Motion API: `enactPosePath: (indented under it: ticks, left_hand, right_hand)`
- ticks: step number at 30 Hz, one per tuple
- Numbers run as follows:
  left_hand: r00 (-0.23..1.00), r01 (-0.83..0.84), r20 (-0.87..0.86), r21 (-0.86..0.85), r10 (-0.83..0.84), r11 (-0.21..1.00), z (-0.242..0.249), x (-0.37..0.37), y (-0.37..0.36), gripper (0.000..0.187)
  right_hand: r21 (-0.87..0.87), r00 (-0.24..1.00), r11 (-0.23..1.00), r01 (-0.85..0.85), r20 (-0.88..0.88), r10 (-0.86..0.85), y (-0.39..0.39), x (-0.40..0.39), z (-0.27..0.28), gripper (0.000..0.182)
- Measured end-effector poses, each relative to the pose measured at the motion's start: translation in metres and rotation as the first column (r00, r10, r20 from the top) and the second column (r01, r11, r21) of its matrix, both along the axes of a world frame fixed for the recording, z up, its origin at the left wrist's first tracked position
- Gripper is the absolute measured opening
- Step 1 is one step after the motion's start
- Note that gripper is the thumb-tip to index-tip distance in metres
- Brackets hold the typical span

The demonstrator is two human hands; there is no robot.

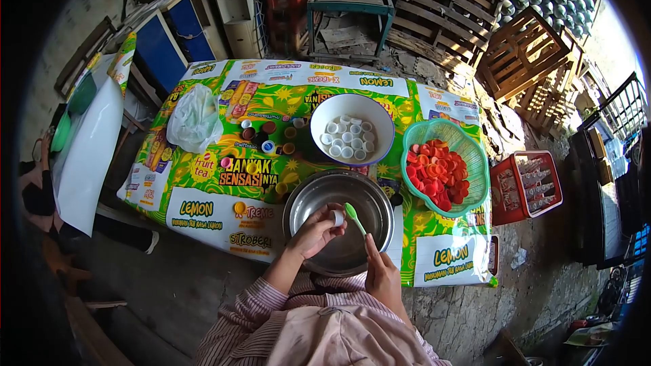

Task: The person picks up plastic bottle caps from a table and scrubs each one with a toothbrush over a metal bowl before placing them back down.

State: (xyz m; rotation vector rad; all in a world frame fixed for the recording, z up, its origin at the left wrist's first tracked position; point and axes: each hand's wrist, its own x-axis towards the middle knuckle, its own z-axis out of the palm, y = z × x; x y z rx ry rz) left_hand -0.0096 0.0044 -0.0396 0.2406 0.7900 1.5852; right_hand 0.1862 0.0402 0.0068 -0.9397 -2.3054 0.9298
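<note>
Over a steel basin [298,198] at the table's near edge, my left hand [316,232] pinches a white bottle cap [338,217]. A light green toothbrush [357,221] is in my right hand [383,275], its bristled head close beside the cap. Behind the basin stands a white enamel bowl [385,122] with a blue rim, and several white caps [347,139] lie on its bottom. To the right a pale green plastic basket [477,154] holds a heap of red caps [437,169].
A green and yellow printed cover [285,100] lies over the table. Left of the bowl are several loose caps [268,146] and a whitish plastic bag [194,118]. A red crate [527,183] stands beyond the right edge; wooden pallets [444,10] lean behind.
</note>
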Motion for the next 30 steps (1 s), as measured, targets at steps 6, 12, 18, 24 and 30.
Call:
enactPosePath:
  ticks: [6, 12, 18, 24, 30]
  left_hand:
    - [0.996, 0.037, 0.083, 0.107, -0.046, 0.994, -0.010, -0.005, -0.001, 0.023]
    - [0.990, -0.011, 0.141, 0.062, 0.002, 0.998, -0.009, -0.001, -0.004, 0.025]
    - [0.997, 0.008, 0.071, 0.022, -0.009, 1.000, -0.016, -0.003, -0.004, 0.025]
    - [0.997, -0.004, 0.080, 0.012, 0.003, 1.000, -0.006, 0.000, -0.004, 0.023]
    - [0.999, 0.031, 0.042, 0.028, -0.032, 0.999, -0.008, -0.003, -0.001, 0.029]
  right_hand:
    - [0.006, 0.998, 1.000, -0.014, 0.062, 0.014, -0.001, 0.003, 0.002, 0.062]
    - [-0.097, 1.000, 0.995, 0.005, 0.025, -0.003, -0.005, 0.003, 0.011, 0.054]
    - [-0.094, 0.994, 0.995, -0.014, 0.110, 0.024, -0.006, 0.003, 0.009, 0.054]
    - [-0.035, 0.992, 0.998, -0.049, 0.116, 0.053, -0.005, 0.006, 0.002, 0.061]
    - [-0.047, 0.998, 0.999, -0.025, 0.048, 0.027, -0.007, 0.003, 0.006, 0.053]
